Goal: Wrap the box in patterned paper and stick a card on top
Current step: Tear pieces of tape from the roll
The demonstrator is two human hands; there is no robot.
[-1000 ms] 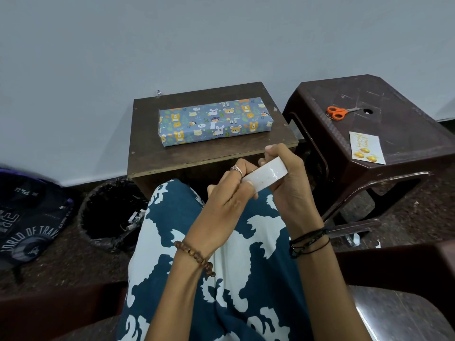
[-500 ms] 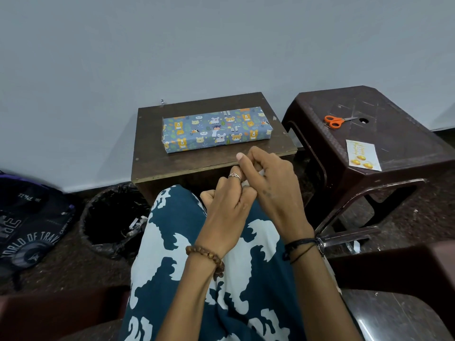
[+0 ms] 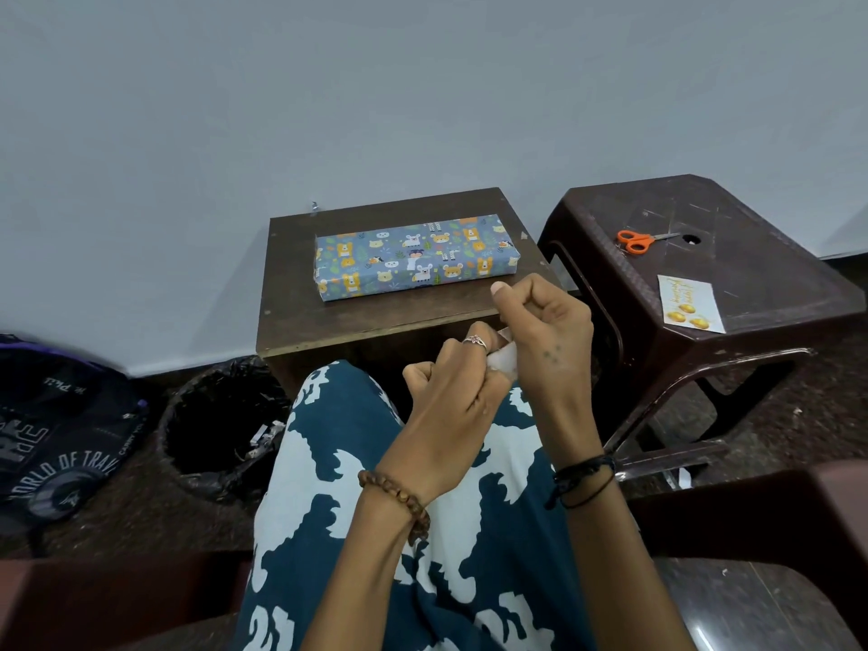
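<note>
Two hands: left hand (image 3: 451, 392) and right hand (image 3: 547, 331) meet above the lap, fingers of both curled around one small white strip (image 3: 503, 361) pinched between them; what the strip is cannot be told
One wrapped box (image 3: 413, 257): lies flat on the wooden bench (image 3: 338, 317), covered in blue animal-patterned paper, just beyond the hands and apart from them, its right end close to the raised right thumb
One card (image 3: 689, 309): white with gold shapes, flat on the brown plastic stool (image 3: 751, 256) to the right, well apart from both hands
One pair of scissors (image 3: 639, 240): orange handles, on the stool behind the card, blades together
One bin (image 3: 220, 425): black-lined, on the floor left of the bench, paper scraps inside
One dark bag (image 3: 56, 429): at the far left on the floor
</note>
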